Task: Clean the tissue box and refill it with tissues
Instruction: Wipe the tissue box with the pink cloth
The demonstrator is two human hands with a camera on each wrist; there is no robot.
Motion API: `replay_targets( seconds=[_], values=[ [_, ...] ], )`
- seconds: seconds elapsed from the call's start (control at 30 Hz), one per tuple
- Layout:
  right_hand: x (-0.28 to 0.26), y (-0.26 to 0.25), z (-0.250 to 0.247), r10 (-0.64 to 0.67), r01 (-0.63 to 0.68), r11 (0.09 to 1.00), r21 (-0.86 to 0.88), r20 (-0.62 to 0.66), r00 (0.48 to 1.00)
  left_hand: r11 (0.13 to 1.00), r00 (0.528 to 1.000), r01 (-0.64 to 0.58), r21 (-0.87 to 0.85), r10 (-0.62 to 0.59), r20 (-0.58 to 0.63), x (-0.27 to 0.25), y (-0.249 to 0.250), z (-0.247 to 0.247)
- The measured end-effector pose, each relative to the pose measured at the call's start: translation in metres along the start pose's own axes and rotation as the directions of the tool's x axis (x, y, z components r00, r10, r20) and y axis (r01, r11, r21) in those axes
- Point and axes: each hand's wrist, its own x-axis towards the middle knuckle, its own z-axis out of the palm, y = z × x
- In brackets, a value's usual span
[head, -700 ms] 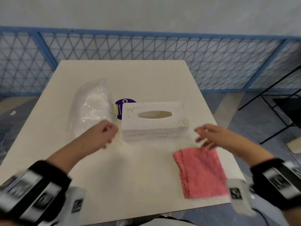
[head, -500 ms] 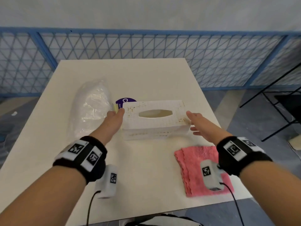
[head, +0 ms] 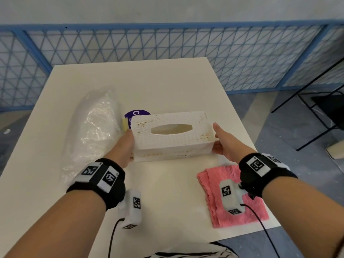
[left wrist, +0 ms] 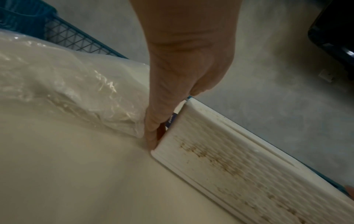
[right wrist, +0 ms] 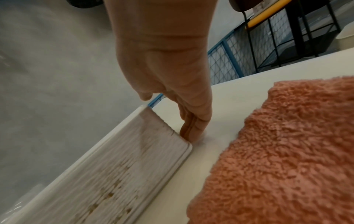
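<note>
A white tissue box [head: 171,135] with brown stains and an oval slot stands mid-table; I see nothing in the slot. My left hand [head: 128,140] presses straight fingers against its left end, thumb at the top edge. My right hand [head: 220,138] does the same at the right end. The left wrist view shows my left hand [left wrist: 162,109] with fingers [left wrist: 153,136] down the end of the stained box [left wrist: 249,159]. In the right wrist view, my right hand [right wrist: 184,109] lies flat against the box [right wrist: 95,174]. A folded pink cloth [head: 232,198] lies under my right wrist.
A clear plastic bag with white contents [head: 95,127] lies left of the box. A purple round pack [head: 136,113] and a yellow piece [head: 124,124] sit behind the box's left corner. The table [head: 130,81] backs onto a blue mesh fence [head: 167,43]. A black frame [head: 316,101] stands right.
Both hands have moved forward from in front of the box to its two ends and now press against it. The cloth and bag have not moved.
</note>
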Motion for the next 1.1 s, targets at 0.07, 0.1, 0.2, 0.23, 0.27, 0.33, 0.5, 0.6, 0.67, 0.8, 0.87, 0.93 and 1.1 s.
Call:
replay_targets(
  seconds=[0.07,0.1,0.2,0.23,0.27,0.33,0.5,0.6,0.67,0.8,0.87,0.93,1.1],
  values=[
    [0.0,0.0,-0.003,0.03,-0.03,0.999,0.021,0.019,0.999,1.0,1.0,0.004,0.01,-0.004,0.029,-0.003,0.0,-0.004],
    [0.001,0.001,-0.005,0.035,-0.036,0.999,0.018,0.025,0.999,1.0,0.999,0.012,0.004,-0.012,0.044,-0.006,0.0,-0.005],
    [0.005,0.001,-0.012,0.045,-0.045,0.999,0.004,0.048,0.998,0.999,0.994,0.054,0.001,-0.054,0.1,-0.012,0.004,-0.01],
    [0.004,-0.001,-0.014,0.053,-0.052,0.999,-0.011,0.061,0.997,0.997,0.989,0.071,-0.017,-0.068,0.129,-0.015,0.006,-0.011],
    [0.002,-0.002,-0.017,0.066,-0.064,0.998,-0.023,0.067,0.996,0.995,0.985,0.088,-0.041,-0.081,0.15,-0.016,0.008,-0.012],
    [0.002,-0.004,-0.024,0.078,-0.076,0.997,-0.028,0.075,0.994,0.987,0.978,0.116,-0.107,-0.095,0.185,-0.02,0.012,-0.015],
    [-0.014,0.008,-0.033,-0.003,0.004,1.0,-0.017,0.071,0.997,0.977,0.957,0.139,-0.163,-0.091,0.276,-0.028,0.01,-0.019],
    [-0.029,0.035,-0.028,-0.097,0.087,0.923,-0.374,-0.006,0.995,0.97,0.965,0.13,-0.205,-0.076,0.252,-0.03,0.006,-0.018],
    [-0.034,0.055,-0.025,-0.151,0.082,0.691,-0.719,-0.032,0.988,0.961,0.965,0.133,-0.243,-0.069,0.254,-0.033,0.004,-0.018],
    [-0.045,0.074,-0.016,-0.13,0.072,0.236,-0.969,0.041,0.991,0.943,0.968,0.151,-0.296,-0.08,0.239,-0.036,0.001,-0.018],
    [-0.051,0.072,-0.011,-0.159,0.081,0.218,-0.973,0.046,0.986,0.94,0.967,0.156,-0.304,-0.083,0.242,-0.037,0.0,-0.017],
    [-0.054,0.069,-0.005,-0.16,0.079,0.204,-0.976,0.047,0.986,0.94,0.963,0.164,-0.3,-0.086,0.255,-0.038,-0.003,-0.018],
    [-0.065,0.073,0.0,-0.113,0.024,0.118,-0.993,0.011,0.993,0.954,0.957,0.163,-0.252,-0.09,0.277,-0.04,-0.014,-0.019]
  ],
)
